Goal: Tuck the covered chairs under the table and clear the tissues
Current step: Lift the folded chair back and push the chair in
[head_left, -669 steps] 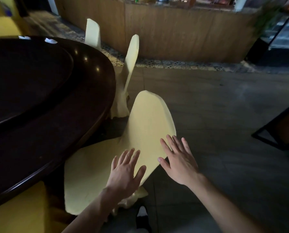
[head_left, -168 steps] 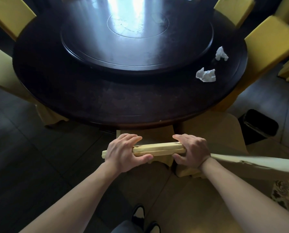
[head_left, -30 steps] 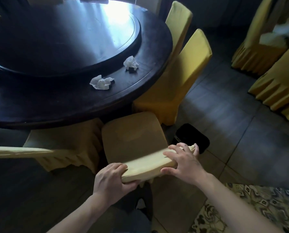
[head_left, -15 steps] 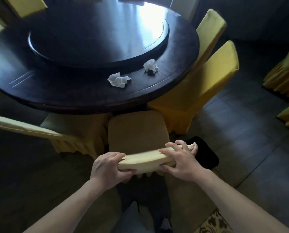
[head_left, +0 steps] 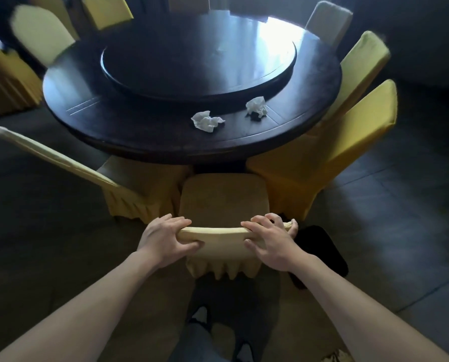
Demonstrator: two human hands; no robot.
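1. Nearest: my shoes (head_left: 201, 316) on the dark floor (head_left: 400, 231), just behind the skirt of the chair I hold.
2. My left hand (head_left: 164, 237) grips the left end of the chair back's top edge, fingers curled over the top, thumb pressed on the near face.
3. My right hand (head_left: 271, 240) grips the right end of the same edge, fingers hooked over, thumb on the near face. Both hands closed firmly on the fabric.
4. The chair (head_left: 223, 202) is covered in yellow cloth. Its seat points at the table; the seat's far edge lies at the table rim, while most of the seat sits out in the open.
5. Just right of the chair, on the floor, a black bin (head_left: 320, 249), partly hidden behind my right hand.
6. Left neighbour chair (head_left: 137, 186): seat partly under the rim, its back leaning out to the left.
7. Right neighbour chair (head_left: 330, 155): pushed close against the rim, back upright.
8. The table (head_left: 145, 131) is round and dark, with a raised turntable (head_left: 199, 64) in the middle catching window glare.
9. Two crumpled white tissues lie on the table's outer ring, near side, right of centre: the left tissue (head_left: 206, 121) nearer me, the right tissue (head_left: 256, 107) close to the turntable's edge. They lie apart.
10. Farthest: more yellow chairs (head_left: 42, 35) ring the far side, somewhat blurred.
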